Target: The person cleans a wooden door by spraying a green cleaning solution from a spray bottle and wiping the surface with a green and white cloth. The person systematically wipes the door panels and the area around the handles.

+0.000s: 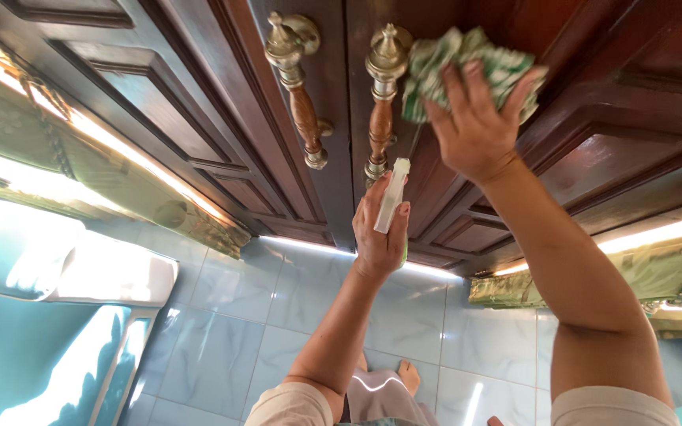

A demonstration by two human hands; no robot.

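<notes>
your right hand [475, 126] is pressed flat against the right leaf of the dark wooden double door [593, 150], fingers spread and curled over a crumpled green and white cloth [467, 67], which it holds against the panel just beside the top of the right brass and wood handle [382, 102]. your left hand [380, 229] is lower and nearer the middle, closed around a small white spray bottle [392, 193]; its nozzle end points up toward the foot of that same handle, close to it, though you cannot tell whether it touches. the 2nd handle [301, 95] sits on the left leaf, just beside the seam and apart from both hands. below the door lies a pale blue tiled floor [294, 315], with your bare foot [409, 375] showing near the bottom edge. green and gold curtains [657, 272] hang at both sides, and a white and teal piece of furniture [80, 315] stands at the left.
</notes>
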